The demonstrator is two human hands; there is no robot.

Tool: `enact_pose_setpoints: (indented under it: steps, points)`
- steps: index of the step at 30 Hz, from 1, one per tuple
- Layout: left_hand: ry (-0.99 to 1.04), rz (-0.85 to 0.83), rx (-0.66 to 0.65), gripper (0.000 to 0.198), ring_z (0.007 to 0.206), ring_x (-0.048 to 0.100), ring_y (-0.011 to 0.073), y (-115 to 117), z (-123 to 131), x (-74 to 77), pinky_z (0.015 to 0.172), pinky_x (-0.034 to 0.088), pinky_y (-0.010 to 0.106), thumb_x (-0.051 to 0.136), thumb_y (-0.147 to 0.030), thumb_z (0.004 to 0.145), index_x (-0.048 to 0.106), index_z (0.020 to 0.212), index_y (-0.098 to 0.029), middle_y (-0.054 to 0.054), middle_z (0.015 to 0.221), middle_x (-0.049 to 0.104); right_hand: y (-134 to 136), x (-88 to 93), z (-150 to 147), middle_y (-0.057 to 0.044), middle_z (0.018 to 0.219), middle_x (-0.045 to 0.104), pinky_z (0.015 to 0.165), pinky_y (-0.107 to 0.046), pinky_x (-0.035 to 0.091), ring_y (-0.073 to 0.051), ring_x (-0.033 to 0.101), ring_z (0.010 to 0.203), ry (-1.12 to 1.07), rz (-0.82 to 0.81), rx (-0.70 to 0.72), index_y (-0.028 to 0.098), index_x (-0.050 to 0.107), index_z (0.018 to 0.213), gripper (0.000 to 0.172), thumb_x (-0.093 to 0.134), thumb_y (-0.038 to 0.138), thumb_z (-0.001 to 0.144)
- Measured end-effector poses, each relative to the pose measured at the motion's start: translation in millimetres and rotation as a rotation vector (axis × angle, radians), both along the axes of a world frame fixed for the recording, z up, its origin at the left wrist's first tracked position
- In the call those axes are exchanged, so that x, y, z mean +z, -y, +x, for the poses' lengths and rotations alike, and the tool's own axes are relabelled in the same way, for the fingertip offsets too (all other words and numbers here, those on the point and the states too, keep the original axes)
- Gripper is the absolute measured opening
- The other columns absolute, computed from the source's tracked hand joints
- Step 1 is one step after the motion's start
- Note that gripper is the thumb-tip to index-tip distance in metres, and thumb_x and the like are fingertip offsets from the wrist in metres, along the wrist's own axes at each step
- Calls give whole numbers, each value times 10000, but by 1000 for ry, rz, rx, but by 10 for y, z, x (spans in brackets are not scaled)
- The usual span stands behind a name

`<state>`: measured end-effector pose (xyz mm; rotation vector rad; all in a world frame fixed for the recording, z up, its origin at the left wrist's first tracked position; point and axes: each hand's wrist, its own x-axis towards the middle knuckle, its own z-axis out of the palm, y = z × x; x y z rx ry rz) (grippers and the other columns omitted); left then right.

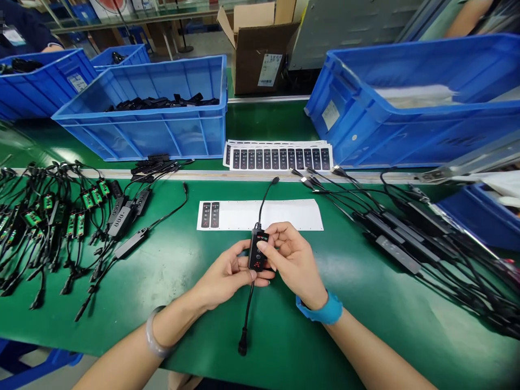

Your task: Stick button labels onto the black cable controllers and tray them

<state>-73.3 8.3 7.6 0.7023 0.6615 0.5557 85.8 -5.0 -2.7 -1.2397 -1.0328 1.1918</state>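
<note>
Between my two hands is a small black cable controller (pixel 255 259) with a printed label on its face and a cable at each end. My left hand (pixel 231 271) grips its lower end, thumb near the bottom edge and fingers underneath. The thumb of my right hand (pixel 290 257) presses on the label, with the other fingers curled at the upper right side. Just beyond lies a white label sheet (pixel 239 215) with two black labels at its left end. The controller's upper cable crosses this sheet; the lower cable ends in a round connector (pixel 242 344) above the green table.
A stack of full label sheets (pixel 280 157) lies farther back. Controllers with cables (pixel 390 238) are piled right; open ones with green circuit boards (pixel 79 222) lie left. Blue bins (pixel 162 130) and a cardboard box (pixel 260 59) stand behind. A person's arm (pixel 467 19) shows top right.
</note>
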Motion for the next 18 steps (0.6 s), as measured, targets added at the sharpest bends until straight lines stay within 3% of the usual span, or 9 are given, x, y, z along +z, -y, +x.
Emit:
enact_pose_setpoints:
  steps: [11,18]
  points:
    - [-51,42,-7,459,865,713,189,26,27,-8,855,530,339,739,-256,815,524,1218,-206,56,952,724,11,-11,-29,42,687,477,462,-204,457,-96,478,566,81,11,-51,214,559,913,202,686,314,792]
    - [-55,58,-14,438,937,709,228,36,32,-43,866,533,359,721,-248,826,528,1217,-203,61,950,716,8,1,-34,57,652,469,454,-207,451,-90,471,525,125,17,-62,217,549,902,178,664,289,787]
